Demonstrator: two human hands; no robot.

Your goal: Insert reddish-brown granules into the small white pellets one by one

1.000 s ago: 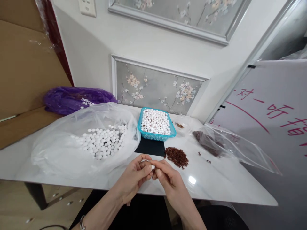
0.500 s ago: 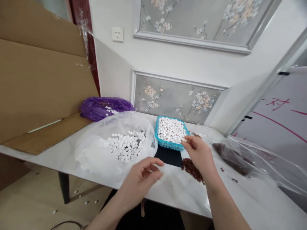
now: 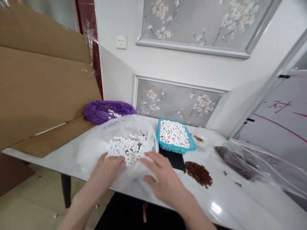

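Observation:
A translucent white plastic bag (image 3: pixel 93 143) full of small white balls (image 3: pixel 127 147) lies spread on the table in front of me. At its near left side, my left hand (image 3: pixel 107 169) reaches over the balls with fingers bent and slightly apart; its fingertips touch or nearly touch them. My right hand (image 3: pixel 160 174) hovers at the bag's near right edge, thumb and fingers spread, nothing visible in it. Behind it stands a blue plastic basket (image 3: pixel 191 143) heaped with the same white balls, partly over a flat black object (image 3: pixel 176 160).
A pile of dark reddish-brown bits (image 3: pixel 198 173) lies right of the black object. A clear bag with brown contents (image 3: pixel 236 163) is farther right. A purple bag (image 3: pixel 98 113) and large cardboard (image 3: pixel 48 86) stand at the left. Wall panels (image 3: pixel 177 100) border the marble-look table (image 3: pixel 230 204).
My right hand has left the blue basket's near edge, moving left and down to the white bag. My left hand has moved left onto the bag. The view has shifted slightly.

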